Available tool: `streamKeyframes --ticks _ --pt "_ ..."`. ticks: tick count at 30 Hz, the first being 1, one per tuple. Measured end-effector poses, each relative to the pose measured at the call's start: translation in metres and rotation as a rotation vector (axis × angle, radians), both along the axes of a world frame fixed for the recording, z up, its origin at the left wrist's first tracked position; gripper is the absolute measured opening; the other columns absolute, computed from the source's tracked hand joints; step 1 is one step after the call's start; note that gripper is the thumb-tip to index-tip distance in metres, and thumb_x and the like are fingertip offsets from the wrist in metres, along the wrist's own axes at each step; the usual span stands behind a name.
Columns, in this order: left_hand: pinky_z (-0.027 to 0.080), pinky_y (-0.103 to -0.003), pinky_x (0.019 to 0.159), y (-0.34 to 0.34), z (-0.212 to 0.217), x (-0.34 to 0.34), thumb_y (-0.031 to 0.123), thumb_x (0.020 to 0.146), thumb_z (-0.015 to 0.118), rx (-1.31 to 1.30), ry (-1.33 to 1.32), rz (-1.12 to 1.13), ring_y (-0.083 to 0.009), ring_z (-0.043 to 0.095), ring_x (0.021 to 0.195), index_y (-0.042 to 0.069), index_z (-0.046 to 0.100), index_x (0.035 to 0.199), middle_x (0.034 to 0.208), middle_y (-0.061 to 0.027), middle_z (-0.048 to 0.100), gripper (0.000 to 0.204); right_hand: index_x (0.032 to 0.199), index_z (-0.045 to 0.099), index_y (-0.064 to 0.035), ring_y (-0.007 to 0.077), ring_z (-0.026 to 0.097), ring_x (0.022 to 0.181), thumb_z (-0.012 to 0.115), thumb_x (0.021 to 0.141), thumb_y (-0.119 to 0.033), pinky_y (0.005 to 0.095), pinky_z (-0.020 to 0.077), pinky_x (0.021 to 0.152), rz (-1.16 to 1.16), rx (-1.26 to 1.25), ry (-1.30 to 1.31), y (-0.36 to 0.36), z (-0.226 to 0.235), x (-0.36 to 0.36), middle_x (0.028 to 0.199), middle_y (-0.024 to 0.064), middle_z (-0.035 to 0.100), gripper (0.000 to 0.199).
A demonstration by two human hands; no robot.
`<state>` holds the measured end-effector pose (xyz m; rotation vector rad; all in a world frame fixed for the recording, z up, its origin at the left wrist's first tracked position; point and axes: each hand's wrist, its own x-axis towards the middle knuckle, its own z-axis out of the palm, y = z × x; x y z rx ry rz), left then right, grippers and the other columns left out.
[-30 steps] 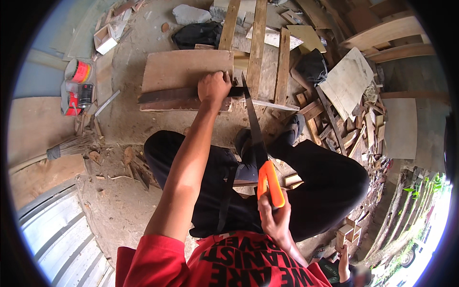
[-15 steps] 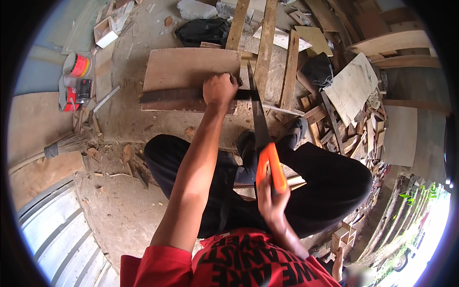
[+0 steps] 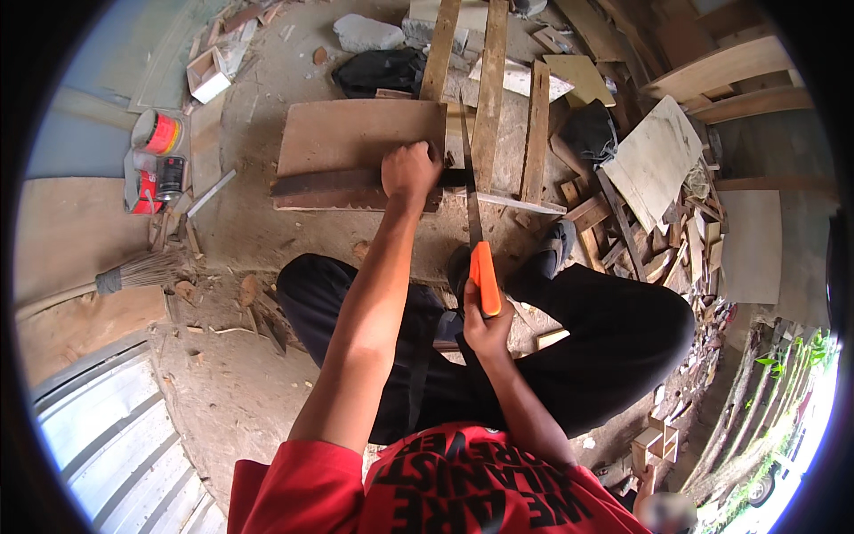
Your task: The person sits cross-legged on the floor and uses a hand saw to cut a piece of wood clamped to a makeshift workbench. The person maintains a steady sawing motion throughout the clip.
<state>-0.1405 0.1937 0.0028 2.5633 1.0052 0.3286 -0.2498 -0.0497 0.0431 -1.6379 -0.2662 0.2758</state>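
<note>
My left hand (image 3: pixel 412 172) is a closed fist, gripping a dark wooden strip (image 3: pixel 325 182) and holding it down along the near side of a brown board (image 3: pixel 360 133). A short end of the strip sticks out to the right, past the board. In my right hand (image 3: pixel 489 325) is the orange handle of a handsaw (image 3: pixel 483 278), fingers wrapped round it. The saw's long blade (image 3: pixel 472 205) points away from me and meets the strip's right end; whether its teeth are in the wood I cannot tell.
Wooden slats (image 3: pixel 492 98) lie just beyond the blade. Scrap wood (image 3: pixel 658 240) is heaped on the right, a black bag (image 3: pixel 381 73) lies behind the board, and cans (image 3: pixel 160 133) stand at the left. At the lower right another person's hand (image 3: pixel 647 481) is by a small wooden frame (image 3: pixel 656 440).
My right hand has pushed the saw forward and slightly left, and the blade now points more straight ahead. My left fist stays on the strip. The view has shifted a little.
</note>
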Motion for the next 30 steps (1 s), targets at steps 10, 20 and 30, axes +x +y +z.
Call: streamKeyframes --ticks 10,20,30 --pt "0.048 -0.046 0.082 -0.005 -0.004 -0.029 0.025 0.086 0.064 0.225 -0.211 -0.367 -0.0344 0.062 0.095 0.005 0.060 0.096 0.094 -0.0151 0.063 0.023 0.071 0.053 -0.0031 0.0010 0.038 0.059 0.066 0.093 -0.006 0.0233 0.0328 0.049 0.025 0.027 -0.009 -0.001 -0.028 0.005 0.059 -0.0072 0.045 0.026" --pt "0.050 -0.042 0.090 -0.007 -0.013 -0.016 0.006 0.083 0.056 0.118 0.018 -0.215 -0.0314 0.064 0.103 0.006 0.062 0.095 0.104 -0.0121 0.067 0.014 0.072 0.049 -0.0021 0.0076 0.041 0.058 0.070 0.093 -0.026 0.0301 0.0368 0.051 0.120 -0.150 0.078 -0.010 0.024 0.025 0.056 0.0034 0.048 0.038" --pt "0.049 -0.043 0.084 -0.012 -0.023 -0.004 0.012 0.081 0.061 0.213 -0.143 -0.281 -0.0314 0.064 0.095 0.006 0.062 0.091 0.095 -0.0106 0.065 0.011 0.073 0.053 -0.0010 0.0095 0.043 0.058 0.067 0.095 -0.036 0.0303 0.0372 0.052 0.056 -0.151 0.128 -0.017 0.021 0.033 0.059 0.0033 0.047 0.044"
